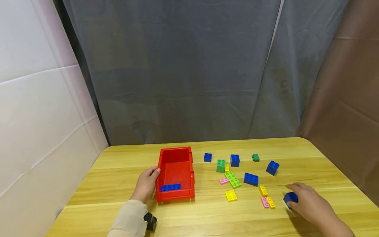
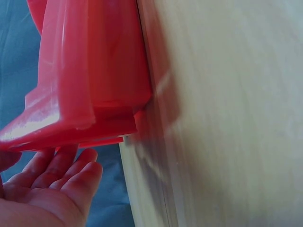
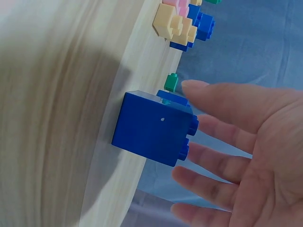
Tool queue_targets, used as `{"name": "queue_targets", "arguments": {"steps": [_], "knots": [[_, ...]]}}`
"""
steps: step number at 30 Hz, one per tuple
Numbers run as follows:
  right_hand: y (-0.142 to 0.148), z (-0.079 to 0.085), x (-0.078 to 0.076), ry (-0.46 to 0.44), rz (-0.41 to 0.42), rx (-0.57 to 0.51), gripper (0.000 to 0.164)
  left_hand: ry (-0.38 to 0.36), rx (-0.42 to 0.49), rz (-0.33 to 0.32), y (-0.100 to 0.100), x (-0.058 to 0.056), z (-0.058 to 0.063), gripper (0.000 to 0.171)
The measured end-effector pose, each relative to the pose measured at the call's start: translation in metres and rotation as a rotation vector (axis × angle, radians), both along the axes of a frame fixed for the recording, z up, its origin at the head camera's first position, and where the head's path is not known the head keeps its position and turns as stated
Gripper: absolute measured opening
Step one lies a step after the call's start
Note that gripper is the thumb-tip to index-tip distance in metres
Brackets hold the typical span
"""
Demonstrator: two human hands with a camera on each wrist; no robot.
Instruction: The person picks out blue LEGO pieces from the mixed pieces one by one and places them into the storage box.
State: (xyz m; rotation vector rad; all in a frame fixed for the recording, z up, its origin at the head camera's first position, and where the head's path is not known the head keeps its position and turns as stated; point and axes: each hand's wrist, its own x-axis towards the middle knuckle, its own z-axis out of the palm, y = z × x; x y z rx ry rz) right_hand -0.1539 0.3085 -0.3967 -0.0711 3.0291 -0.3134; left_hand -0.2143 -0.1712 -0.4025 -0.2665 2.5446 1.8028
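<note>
At the left, my left hand point(image 1: 145, 185) grips the near-left rim of a red plastic bin point(image 1: 175, 197), thumb over the edge and fingers under it in the left wrist view. A flat blue toy brick point(image 1: 171, 187) lies inside the bin at its near end. Over at the right, my right hand point(image 1: 311, 202) reaches around a tall blue toy brick point(image 3: 151, 127) standing on the table. In the right wrist view its thumb and fingers are spread beside the studs, with a gap to the brick.
Loose bricks lie between bin and right hand: several blue ones, including a long one point(image 1: 251, 179), a green brick point(image 1: 220, 166), a lime brick point(image 1: 232, 179), a yellow square point(image 1: 231, 196) and a pink-yellow cluster point(image 1: 265, 202). A small dark green piece point(image 1: 255, 157) sits farther back.
</note>
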Motion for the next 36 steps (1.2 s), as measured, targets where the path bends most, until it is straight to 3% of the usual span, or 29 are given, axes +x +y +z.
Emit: {"name": "queue_targets", "arguments": {"steps": [22, 36], "knots": [[0.003, -0.010, -0.002, 0.021, 0.058, 0.025, 0.046, 0.008, -0.005, 0.005, -0.001, -0.001, -0.001, 0.046], [0.004, -0.009, -0.005, -0.003, 0.022, -0.005, 0.044, 0.000, 0.016, 0.016, 0.000, 0.000, -0.001, 0.047]]}}
